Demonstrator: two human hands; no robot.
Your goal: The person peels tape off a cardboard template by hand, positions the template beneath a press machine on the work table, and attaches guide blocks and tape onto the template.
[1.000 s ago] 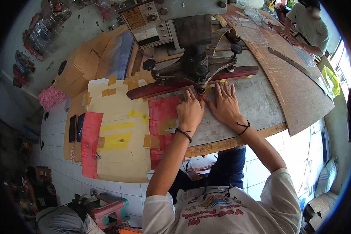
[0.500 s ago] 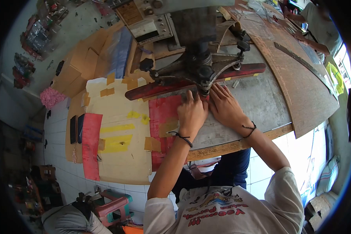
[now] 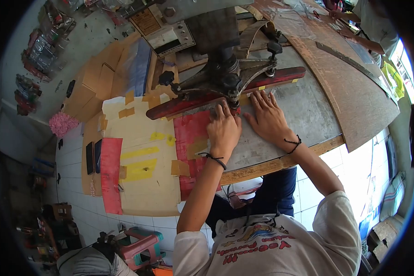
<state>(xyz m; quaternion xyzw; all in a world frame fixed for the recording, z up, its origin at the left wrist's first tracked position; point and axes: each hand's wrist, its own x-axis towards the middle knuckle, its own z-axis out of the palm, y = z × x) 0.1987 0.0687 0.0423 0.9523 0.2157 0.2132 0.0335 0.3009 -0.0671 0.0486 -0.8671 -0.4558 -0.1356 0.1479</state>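
Observation:
Beneath the machine's centre, my left hand (image 3: 224, 132) lies by the small red piece (image 3: 235, 111), at the right edge of the red sheet (image 3: 191, 133); its fingers are partly bent, and what they hold, if anything, is hidden. My right hand (image 3: 268, 120) rests flat on the grey metal plate (image 3: 303, 110), fingers spread, its tips near a small pale piece and the long red bar (image 3: 280, 78). The bar hangs under the machine's black metal arms (image 3: 221, 76). A cream sheet (image 3: 147, 193) with yellow and brown tape lies left of the red sheet.
A control box (image 3: 168, 37) sits above the table. Wooden boards (image 3: 363, 106) extend right, with a metal strip on them. Cardboard (image 3: 89, 89) and two phones (image 3: 90, 158) lie left. Another person (image 3: 377, 27) works at the upper right; a stool (image 3: 142, 248) stands below.
My right hand has moved away from my left, its fingers spreading on the plate after lying closer beside it. My left hand stays near the red piece. The camera view has shifted slightly.

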